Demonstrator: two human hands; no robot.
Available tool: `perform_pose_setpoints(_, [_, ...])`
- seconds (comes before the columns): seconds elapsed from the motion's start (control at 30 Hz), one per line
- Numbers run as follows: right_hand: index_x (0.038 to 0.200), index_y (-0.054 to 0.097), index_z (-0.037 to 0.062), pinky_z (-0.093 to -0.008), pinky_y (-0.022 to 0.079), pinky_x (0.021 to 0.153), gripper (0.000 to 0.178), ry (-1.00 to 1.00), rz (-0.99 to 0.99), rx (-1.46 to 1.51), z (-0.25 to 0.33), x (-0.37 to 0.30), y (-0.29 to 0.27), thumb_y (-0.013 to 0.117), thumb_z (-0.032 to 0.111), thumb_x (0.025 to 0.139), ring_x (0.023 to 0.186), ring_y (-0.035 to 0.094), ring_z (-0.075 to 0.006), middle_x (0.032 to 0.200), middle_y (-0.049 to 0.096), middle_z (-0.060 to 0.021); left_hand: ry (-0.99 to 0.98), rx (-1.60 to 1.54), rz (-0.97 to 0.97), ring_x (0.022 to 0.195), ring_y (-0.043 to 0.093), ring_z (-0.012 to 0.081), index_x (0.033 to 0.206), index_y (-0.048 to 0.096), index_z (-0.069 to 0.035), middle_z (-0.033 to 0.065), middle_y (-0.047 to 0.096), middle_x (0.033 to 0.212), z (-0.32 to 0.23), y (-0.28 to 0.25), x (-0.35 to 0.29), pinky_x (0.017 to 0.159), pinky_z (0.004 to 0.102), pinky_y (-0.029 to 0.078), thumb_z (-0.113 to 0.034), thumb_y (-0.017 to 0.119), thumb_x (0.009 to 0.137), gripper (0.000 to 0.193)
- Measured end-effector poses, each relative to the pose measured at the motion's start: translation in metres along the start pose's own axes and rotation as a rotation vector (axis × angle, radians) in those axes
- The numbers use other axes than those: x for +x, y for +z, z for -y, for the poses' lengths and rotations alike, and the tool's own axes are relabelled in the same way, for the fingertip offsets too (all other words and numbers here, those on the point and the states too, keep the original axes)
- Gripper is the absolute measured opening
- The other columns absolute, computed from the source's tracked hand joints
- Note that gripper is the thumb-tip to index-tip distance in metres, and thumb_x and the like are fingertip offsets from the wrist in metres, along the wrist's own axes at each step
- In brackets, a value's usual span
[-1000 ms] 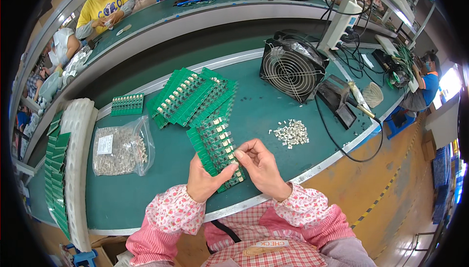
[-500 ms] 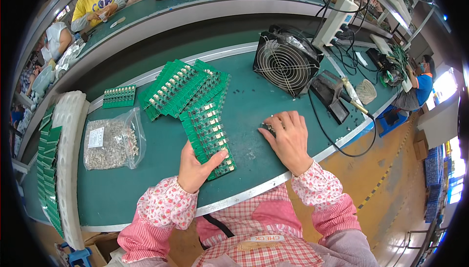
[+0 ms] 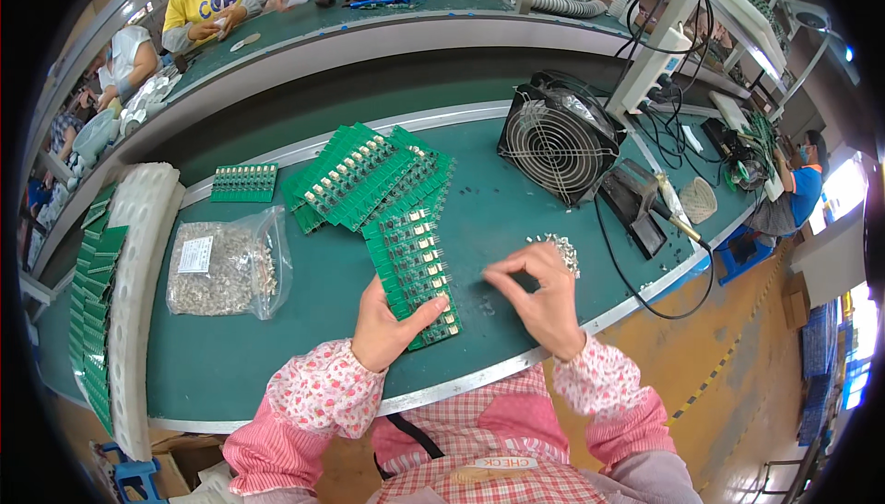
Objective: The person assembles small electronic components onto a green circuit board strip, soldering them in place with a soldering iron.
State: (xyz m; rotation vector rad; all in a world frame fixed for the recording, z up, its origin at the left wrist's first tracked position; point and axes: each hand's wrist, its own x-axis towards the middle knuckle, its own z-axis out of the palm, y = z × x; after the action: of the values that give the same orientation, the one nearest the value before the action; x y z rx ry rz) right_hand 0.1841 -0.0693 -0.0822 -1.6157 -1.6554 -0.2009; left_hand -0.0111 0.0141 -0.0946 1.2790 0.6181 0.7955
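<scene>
My left hand (image 3: 392,327) grips the near end of a green circuit board panel (image 3: 412,269), its thumb on top. White connectors run in a row down that panel, with black parts and thin pins beside them. More green panels (image 3: 355,172) are stacked and fanned out just beyond it. My right hand (image 3: 539,296) is lifted to the right of the held panel, thumb and forefinger pinched together; anything between the tips is too small to make out. Past its knuckles lies a small pile of white connectors (image 3: 564,250) on the green bench top (image 3: 318,347).
A clear bag of small pale parts (image 3: 221,269) and a single panel (image 3: 244,183) lie left. White foam (image 3: 152,292) holding boards borders the left end. A black fan (image 3: 562,140), a soldering iron (image 3: 678,218) with its stand and a cord are right. Other people sit across.
My right hand has pulled back from over the white connectors, uncovering the pile, and its fingers have come together in a pinch. My left hand still holds the panel. The whole view has shifted slightly.
</scene>
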Motion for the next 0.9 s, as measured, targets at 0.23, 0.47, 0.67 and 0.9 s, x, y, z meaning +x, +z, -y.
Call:
perform_pose_setpoints(0.23, [0.095, 0.06, 0.0022, -0.0214, 0.046, 0.071, 0.016, 0.846, 0.327, 1.133, 0.034, -0.001, 0.014, 0.063, 0.017, 0.089, 0.078, 0.055, -0.0068, 0.09, 0.061, -0.0015, 0.041, 0.049, 0.016, 0.086, 0.06, 0.0097, 0.11, 0.053, 0.0, 0.0037, 0.063, 0.096, -0.001, 0.0, 0.001, 0.076, 0.0256, 0.05, -0.003, 0.07, 0.079, 0.036])
perform_pose_setpoints(0.47, [0.095, 0.059, 0.0016, -0.0202, 0.044, 0.067, 0.017, 0.865, 0.266, 1.219, 0.037, -0.008, 0.027, 0.062, 0.017, 0.089, 0.077, 0.054, -0.0047, 0.088, 0.061, -0.0008, 0.091, 0.102, -0.012, 0.083, 0.06, 0.0094, 0.107, 0.054, 0.0, 0.0037, 0.064, 0.094, 0.0, 0.001, -0.001, 0.074, 0.0253, 0.049, -0.004, 0.07, 0.078, 0.033])
perform_pose_setpoints(0.67, [0.095, 0.055, 0.0021, -0.019, 0.043, 0.071, 0.015, 0.855, 0.18, 1.263, 0.046, -0.013, 0.035, 0.061, 0.016, 0.091, 0.079, 0.053, -0.0042, 0.087, 0.059, -0.0006, 0.159, 0.138, -0.084, 0.081, 0.06, 0.0091, 0.101, 0.057, 0.0, 0.0043, 0.064, 0.091, 0.0, 0.004, -0.004, 0.071, 0.0256, 0.049, -0.004, 0.071, 0.077, 0.028])
perform_pose_setpoints(0.9, [0.097, 0.049, 0.0012, -0.0201, 0.044, 0.075, 0.015, 0.755, 0.047, 1.236, 0.049, -0.023, 0.042, 0.058, 0.012, 0.092, 0.083, 0.053, -0.0055, 0.091, 0.056, -0.0024, 0.113, 0.148, -0.004, 0.086, 0.06, 0.0102, 0.11, 0.05, -0.001, 0.004, 0.061, 0.097, 0.0, 0.006, -0.006, 0.076, 0.0255, 0.05, 0.0, 0.069, 0.077, 0.038])
